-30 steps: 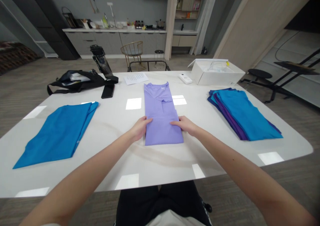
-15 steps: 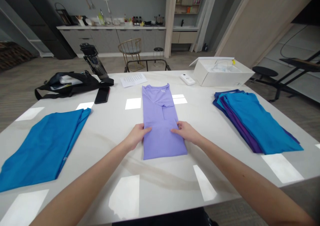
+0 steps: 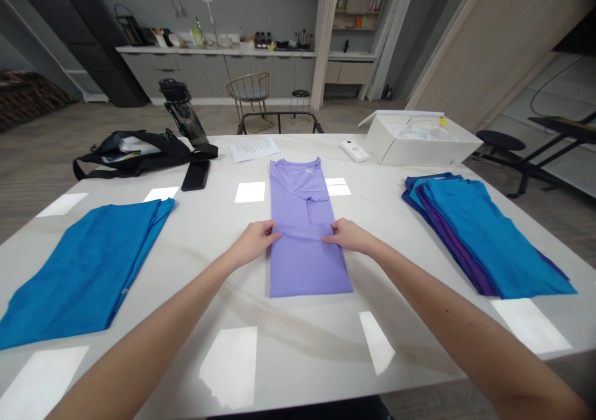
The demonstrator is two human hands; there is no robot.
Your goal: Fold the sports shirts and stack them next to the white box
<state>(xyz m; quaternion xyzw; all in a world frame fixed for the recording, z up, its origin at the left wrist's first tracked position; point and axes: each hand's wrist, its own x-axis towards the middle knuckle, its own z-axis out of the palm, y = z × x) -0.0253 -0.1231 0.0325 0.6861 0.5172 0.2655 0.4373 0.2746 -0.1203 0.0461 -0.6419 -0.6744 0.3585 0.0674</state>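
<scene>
A lavender T-shirt (image 3: pixel 310 265) lies in front of me, its sides folded into a narrow strip and its lower end turned up over the body. The collar points away from me, with a small pale logo beside it. My left hand (image 3: pixel 256 241) pinches the turned-up edge at the left side, thumb on top. At the right side, my right hand (image 3: pixel 349 234) grips the same edge between thumb and fingers. Between both hands the edge is slightly raised and creased. The fingers under the cloth are partly hidden.
On the white table (image 3: pixel 298 358), a blue folded garment (image 3: pixel 88 265) lies left and a stack of blue and purple garments (image 3: pixel 488 234) right. Farther back are a black bag (image 3: pixel 135 153), bottle (image 3: pixel 184 113), phone (image 3: pixel 195 175), paper (image 3: pixel 254 149), white device (image 3: pixel 355 151) and open white box (image 3: pixel 419 141).
Both hands have lifted the turned-up edge slightly, and it now bunches into a crease. The camera view has shifted a little, so the surroundings sit farther right.
</scene>
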